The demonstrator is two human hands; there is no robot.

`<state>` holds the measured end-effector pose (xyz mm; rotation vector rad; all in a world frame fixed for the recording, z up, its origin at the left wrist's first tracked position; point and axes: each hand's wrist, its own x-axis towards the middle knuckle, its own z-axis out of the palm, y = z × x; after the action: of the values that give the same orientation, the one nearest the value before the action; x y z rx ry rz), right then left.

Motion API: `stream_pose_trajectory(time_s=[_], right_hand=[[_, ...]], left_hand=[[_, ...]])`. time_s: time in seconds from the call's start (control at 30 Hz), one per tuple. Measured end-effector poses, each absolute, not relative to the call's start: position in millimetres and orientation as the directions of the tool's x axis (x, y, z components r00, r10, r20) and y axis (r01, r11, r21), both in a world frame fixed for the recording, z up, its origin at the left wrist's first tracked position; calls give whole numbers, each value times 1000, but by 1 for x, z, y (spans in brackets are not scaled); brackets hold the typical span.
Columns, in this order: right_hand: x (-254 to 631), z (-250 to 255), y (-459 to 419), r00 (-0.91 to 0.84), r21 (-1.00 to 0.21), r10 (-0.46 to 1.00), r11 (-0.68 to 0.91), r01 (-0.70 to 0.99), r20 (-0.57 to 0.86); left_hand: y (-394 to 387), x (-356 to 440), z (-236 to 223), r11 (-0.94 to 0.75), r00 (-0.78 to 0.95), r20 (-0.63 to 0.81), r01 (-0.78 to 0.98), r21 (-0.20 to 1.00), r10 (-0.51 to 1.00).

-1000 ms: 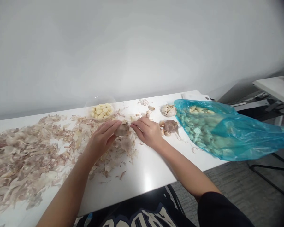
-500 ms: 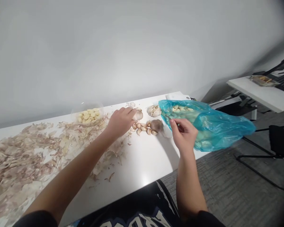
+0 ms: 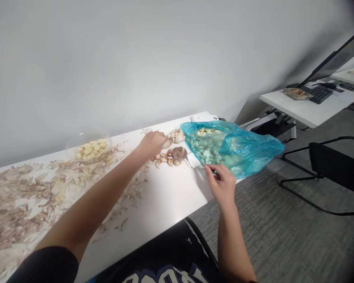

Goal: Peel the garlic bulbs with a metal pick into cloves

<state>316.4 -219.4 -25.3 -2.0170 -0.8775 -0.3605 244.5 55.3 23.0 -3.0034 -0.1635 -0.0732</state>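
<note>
Head view, the only one. Left hand [image 3: 153, 144] reaches across the tabletop [image 3: 165, 208], its fingers curled and closed, the tips at a garlic clove [image 3: 166, 144] just beside a split garlic bulb [image 3: 177, 136]. Whether it grips that clove I cannot tell from this angle. Right hand [image 3: 222, 184] is closed in a pinch on a thin metal pick [image 3: 209, 169], tip pointing left; the pick is small and poorly resolved, so its kind is tentative. This hand sits at the near edge of the tabletop, just below a blue plastic bag [image 3: 233, 149].

The bag lies at the right end of the tabletop, with peeled cloves [image 3: 205, 133] showing at its mouth. Between the hands and left of the bag, loose unpeeled cloves [image 3: 165, 158] lie around a whole purplish garlic bulb [image 3: 178, 153]. Farther left, a clear bowl [image 3: 69, 151] holds more peeled cloves, and a wide heap of papery garlic skins [image 3: 23, 192] covers the tabletop around it. Off right: a side desk [image 3: 306, 108] with a keyboard [image 3: 320, 94], and a black chair [image 3: 333, 165] on grey carpet [image 3: 262, 224].
</note>
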Motion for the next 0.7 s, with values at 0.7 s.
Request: stream_pose_trajectory(time_s=[0.7], right_hand=[[248, -39, -177, 463, -322, 831, -366, 873, 309]], left_hand=[[103, 118, 64, -913, 979, 203, 106, -393, 26]])
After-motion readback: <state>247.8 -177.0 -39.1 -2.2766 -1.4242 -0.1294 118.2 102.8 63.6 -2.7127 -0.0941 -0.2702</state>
